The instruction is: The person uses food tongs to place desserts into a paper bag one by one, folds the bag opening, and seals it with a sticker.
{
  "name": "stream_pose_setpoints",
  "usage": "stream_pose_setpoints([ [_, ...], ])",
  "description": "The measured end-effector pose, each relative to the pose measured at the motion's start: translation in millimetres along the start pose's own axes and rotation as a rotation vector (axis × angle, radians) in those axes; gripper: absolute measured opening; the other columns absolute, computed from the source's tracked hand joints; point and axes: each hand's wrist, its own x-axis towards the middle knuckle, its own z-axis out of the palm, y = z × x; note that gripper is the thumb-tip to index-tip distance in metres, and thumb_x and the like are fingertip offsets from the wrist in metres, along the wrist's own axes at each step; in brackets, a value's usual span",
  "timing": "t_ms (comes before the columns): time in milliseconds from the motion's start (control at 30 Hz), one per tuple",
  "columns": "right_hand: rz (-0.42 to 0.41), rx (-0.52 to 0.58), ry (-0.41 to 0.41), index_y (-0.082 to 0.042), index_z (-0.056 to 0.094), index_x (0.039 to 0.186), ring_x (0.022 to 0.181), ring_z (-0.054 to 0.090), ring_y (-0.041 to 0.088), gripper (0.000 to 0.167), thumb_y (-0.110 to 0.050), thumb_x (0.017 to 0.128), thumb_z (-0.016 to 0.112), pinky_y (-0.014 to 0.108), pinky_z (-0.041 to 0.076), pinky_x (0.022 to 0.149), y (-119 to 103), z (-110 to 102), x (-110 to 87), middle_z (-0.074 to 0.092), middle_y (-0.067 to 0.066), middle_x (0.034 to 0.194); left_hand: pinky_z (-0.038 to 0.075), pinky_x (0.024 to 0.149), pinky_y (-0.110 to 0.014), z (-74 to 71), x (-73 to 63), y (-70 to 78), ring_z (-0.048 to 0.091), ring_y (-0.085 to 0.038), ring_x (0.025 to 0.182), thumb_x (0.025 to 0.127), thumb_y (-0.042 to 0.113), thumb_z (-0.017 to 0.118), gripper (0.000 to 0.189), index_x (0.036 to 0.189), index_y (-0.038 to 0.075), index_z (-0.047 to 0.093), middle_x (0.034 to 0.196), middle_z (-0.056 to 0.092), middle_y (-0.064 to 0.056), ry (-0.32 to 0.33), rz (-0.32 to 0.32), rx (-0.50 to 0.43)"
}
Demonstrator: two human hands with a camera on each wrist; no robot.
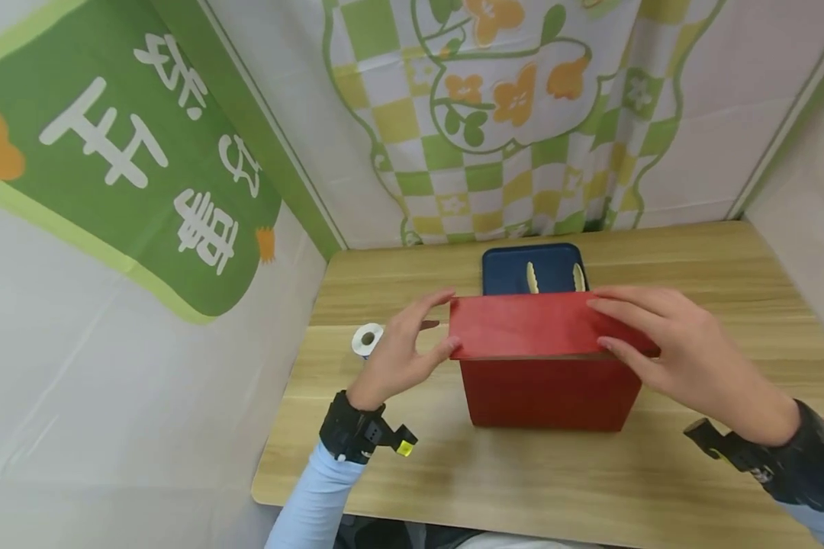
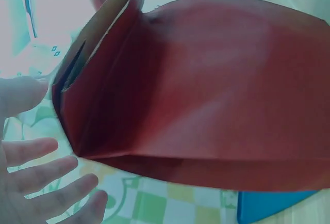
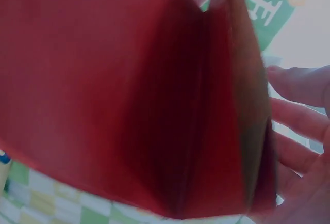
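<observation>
A red cardboard box [image 1: 549, 393] stands on the table with its red top panel [image 1: 522, 326] facing up. In the left wrist view, the near edge of the box [image 2: 216, 90] shows a gap between folded panels. My left hand [image 1: 401, 354] is at the left end of the top, thumb and fingers spread and fairly straight, with thumb tip by the corner. On the right end, my right hand [image 1: 680, 343] touches the panel with extended fingers and thumb. Its fingers [image 3: 296, 121] lie along the box's edge in the right wrist view. Inside of the box is hidden.
Behind the box lies a dark blue tray [image 1: 504, 267] bearing two pale, scalloped-edged pieces, partly hidden by the box. A white roll [image 1: 367, 339] sits left of my left hand. The wooden table [image 1: 384, 286] meets a curtain [image 1: 481, 183] at the back.
</observation>
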Motion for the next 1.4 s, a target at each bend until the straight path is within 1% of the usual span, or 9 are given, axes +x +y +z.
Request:
stream_pose_setpoints([
  [167, -0.054, 0.051, 0.036, -0.009, 0.070, 0.121, 0.102, 0.065, 0.024, 0.063, -0.060, 0.100, 0.040, 0.015, 0.045, 0.083, -9.7, 1.2, 14.1, 0.070, 0.010, 0.120, 0.052, 0.102, -0.041, -16.9, -7.8, -1.6, 0.056, -0.028, 0.130, 0.091, 0.016, 0.070, 0.059, 0.144, 0.002, 0.046, 0.144, 0.055, -0.013, 0.067, 0.003, 0.069],
  [300, -0.065, 0.112, 0.010, -0.009, 0.068, 0.124, 0.105, 0.066, 0.024, 0.063, -0.060, 0.099, 0.041, 0.000, 0.035, 0.097, -18.5, 3.4, 27.0, 0.070, 0.009, 0.120, 0.050, 0.103, -0.043, -30.5, -14.1, -4.4, 0.056, -0.029, 0.130, 0.092, 0.016, 0.069, 0.059, 0.144, 0.004, 0.046, 0.143, 0.055, -0.014, 0.118, -0.032, 0.103],
  [367, -0.064, 0.144, -0.006, -0.008, 0.067, 0.125, 0.107, 0.066, 0.024, 0.064, -0.060, 0.099, 0.040, -0.001, 0.032, 0.099, -23.4, 6.8, 31.9, 0.070, 0.009, 0.120, 0.050, 0.103, -0.045, -34.8, -17.6, -6.4, 0.056, -0.029, 0.130, 0.092, 0.016, 0.069, 0.058, 0.144, 0.005, 0.046, 0.144, 0.055, -0.015, 0.131, -0.055, 0.108],
  [633, -0.099, 0.264, 0.019, -0.004, 0.067, 0.125, 0.110, 0.067, 0.025, 0.056, -0.049, 0.099, 0.047, 0.005, 0.037, 0.102, -43.9, 38.4, 49.0, 0.069, 0.009, 0.122, 0.045, 0.107, -0.051, -47.0, -37.4, -22.7, 0.051, -0.035, 0.134, 0.092, 0.015, 0.068, 0.056, 0.143, 0.001, 0.047, 0.142, 0.054, -0.021, 0.170, -0.178, 0.144],
  [700, -0.115, 0.284, 0.015, -0.004, 0.067, 0.124, 0.110, 0.067, 0.024, 0.044, -0.038, 0.096, 0.063, 0.014, 0.045, 0.101, -49.8, 47.5, 54.7, 0.070, 0.008, 0.120, 0.045, 0.107, -0.051, -50.2, -43.8, -26.6, 0.051, -0.035, 0.134, 0.092, 0.015, 0.068, 0.056, 0.142, 0.000, 0.047, 0.142, 0.054, -0.021, 0.185, -0.209, 0.168],
  [767, -0.122, 0.309, 0.006, -0.005, 0.067, 0.125, 0.111, 0.067, 0.023, 0.041, -0.023, 0.089, 0.075, 0.025, 0.052, 0.096, -55.5, 57.1, 59.7, 0.069, 0.008, 0.121, 0.046, 0.107, -0.051, -52.4, -50.1, -31.1, 0.051, -0.035, 0.134, 0.093, 0.015, 0.068, 0.055, 0.141, 0.000, 0.048, 0.142, 0.055, -0.021, 0.191, -0.234, 0.200],
  [867, -0.114, 0.358, -0.014, -0.005, 0.066, 0.125, 0.112, 0.067, 0.023, 0.054, -0.004, 0.074, 0.084, 0.039, 0.057, 0.089, -64.1, 73.3, 65.1, 0.069, 0.009, 0.121, 0.048, 0.104, -0.051, -53.8, -58.6, -37.0, 0.053, -0.035, 0.131, 0.093, 0.016, 0.068, 0.053, 0.140, -0.001, 0.050, 0.140, 0.057, -0.020, 0.195, -0.257, 0.250],
  [1100, -0.104, 0.439, -0.043, -0.003, 0.066, 0.125, 0.112, 0.068, 0.026, 0.044, -0.008, 0.083, 0.078, 0.041, 0.058, 0.088, -83.7, 110.8, 70.6, 0.069, 0.012, 0.123, 0.045, 0.107, -0.050, -46.9, -71.9, -48.9, 0.051, -0.036, 0.133, 0.095, 0.019, 0.066, 0.053, 0.141, -0.001, 0.048, 0.141, 0.055, -0.020, 0.158, -0.302, 0.313],
  [1400, -0.066, 0.461, -0.079, -0.003, 0.066, 0.124, 0.112, 0.068, 0.026, 0.041, -0.006, 0.084, 0.077, 0.039, 0.057, 0.091, -95.2, 144.2, 79.5, 0.068, 0.014, 0.122, 0.041, 0.111, -0.051, -38.4, -76.9, -51.2, 0.050, -0.035, 0.134, 0.096, 0.021, 0.065, 0.053, 0.142, 0.000, 0.047, 0.141, 0.054, -0.019, 0.150, -0.318, 0.360],
])
